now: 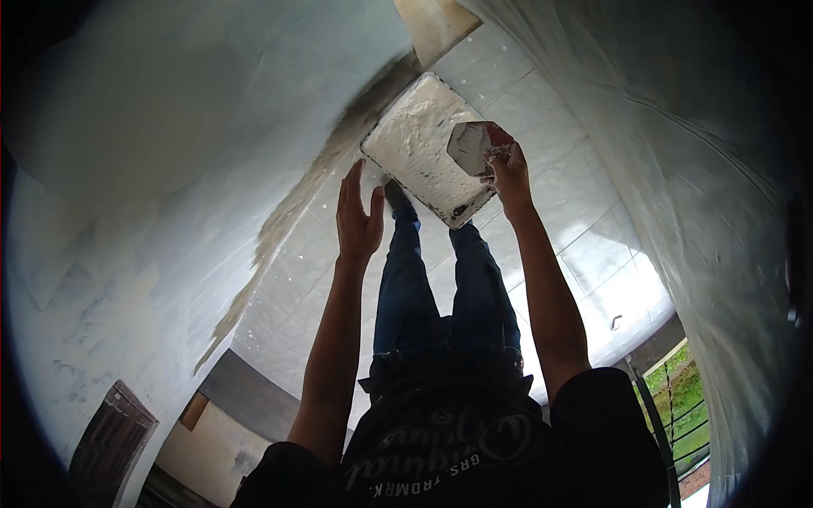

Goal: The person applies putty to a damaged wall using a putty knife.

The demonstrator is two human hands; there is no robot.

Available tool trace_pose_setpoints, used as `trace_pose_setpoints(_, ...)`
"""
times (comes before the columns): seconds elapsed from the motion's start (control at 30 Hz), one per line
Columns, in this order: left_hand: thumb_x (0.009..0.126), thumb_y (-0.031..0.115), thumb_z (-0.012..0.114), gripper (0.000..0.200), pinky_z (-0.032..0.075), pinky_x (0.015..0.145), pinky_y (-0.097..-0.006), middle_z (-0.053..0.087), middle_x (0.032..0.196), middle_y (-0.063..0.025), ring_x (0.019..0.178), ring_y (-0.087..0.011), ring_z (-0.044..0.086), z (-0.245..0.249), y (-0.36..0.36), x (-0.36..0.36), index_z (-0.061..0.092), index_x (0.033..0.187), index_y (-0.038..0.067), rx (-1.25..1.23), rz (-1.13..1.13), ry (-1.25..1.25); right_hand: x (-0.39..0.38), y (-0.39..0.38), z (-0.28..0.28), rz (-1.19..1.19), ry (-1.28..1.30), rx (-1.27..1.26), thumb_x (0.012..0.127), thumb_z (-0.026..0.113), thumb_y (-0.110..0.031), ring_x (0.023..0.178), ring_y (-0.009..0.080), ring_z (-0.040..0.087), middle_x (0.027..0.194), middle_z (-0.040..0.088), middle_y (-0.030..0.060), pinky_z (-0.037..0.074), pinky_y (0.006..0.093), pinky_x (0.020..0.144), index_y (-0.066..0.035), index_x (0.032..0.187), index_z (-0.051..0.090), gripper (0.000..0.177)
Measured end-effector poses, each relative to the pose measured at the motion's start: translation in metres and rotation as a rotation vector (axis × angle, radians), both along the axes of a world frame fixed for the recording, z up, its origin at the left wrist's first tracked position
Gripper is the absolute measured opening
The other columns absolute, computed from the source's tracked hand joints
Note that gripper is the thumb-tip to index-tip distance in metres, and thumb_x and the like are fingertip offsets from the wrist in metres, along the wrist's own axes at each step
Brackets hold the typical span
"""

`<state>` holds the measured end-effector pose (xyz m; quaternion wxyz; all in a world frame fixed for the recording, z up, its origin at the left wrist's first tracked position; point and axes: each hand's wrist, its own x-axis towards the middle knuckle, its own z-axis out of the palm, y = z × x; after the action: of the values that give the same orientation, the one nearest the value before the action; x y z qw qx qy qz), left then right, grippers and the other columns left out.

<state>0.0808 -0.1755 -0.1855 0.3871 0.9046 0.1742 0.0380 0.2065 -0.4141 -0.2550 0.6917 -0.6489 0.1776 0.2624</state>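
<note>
A rectangular board or tray [415, 135] covered with a rough layer of whitish paste is in front of my legs, one dark patch near its lower corner. My right hand [511, 173] grips a flat, many-sided scraper [468, 148] with a reddish edge and pale paste on its face, held over the right part of the board. Near the board's left corner, my left hand [359, 216] is raised with the fingers stretched out and the thumb apart, holding nothing. Whether its fingertips touch the board's edge I cannot tell.
A grey-white wall [186, 169] with a rough brownish strip along its base runs down the left. Pale floor tiles [296, 313] lie below. Translucent plastic sheeting [677, 169] hangs on the right. A railing [686, 415] with greenery behind it is at the lower right.
</note>
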Motion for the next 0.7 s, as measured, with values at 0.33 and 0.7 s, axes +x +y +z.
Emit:
trace_pose_setpoints(0.33, 0.102, 0.031, 0.046, 0.051, 0.034, 0.112, -0.0435, 0.051, 0.14, -0.0241, 0.133, -0.0368, 0.047, -0.109, 0.054, 0.045, 0.045, 0.141, -0.003, 0.006, -0.083, 0.07, -0.022, 0.049, -0.089, -0.156, 0.242, 0.251, 0.091, 0.064, -0.007, 0.096, 0.0222, 0.069, 0.106, 0.066, 0.011, 0.062, 0.0375, 0.083, 0.003, 0.12, 0.056, 0.031)
trace_pose_setpoints(0.7, 0.104, 0.03, 0.035, 0.051, 0.032, 0.114, -0.0414, 0.047, 0.146, -0.022, 0.138, -0.0351, 0.042, -0.168, 0.095, 0.082, 0.04, 0.145, 0.0, -0.146, -0.198, 0.23, -0.057, 0.159, -0.182, -0.174, -0.054, -0.22, 0.083, 0.064, -0.002, 0.077, 0.0198, 0.07, 0.089, 0.071, 0.0165, 0.058, 0.0323, 0.066, 0.007, 0.102, 0.065, 0.021)
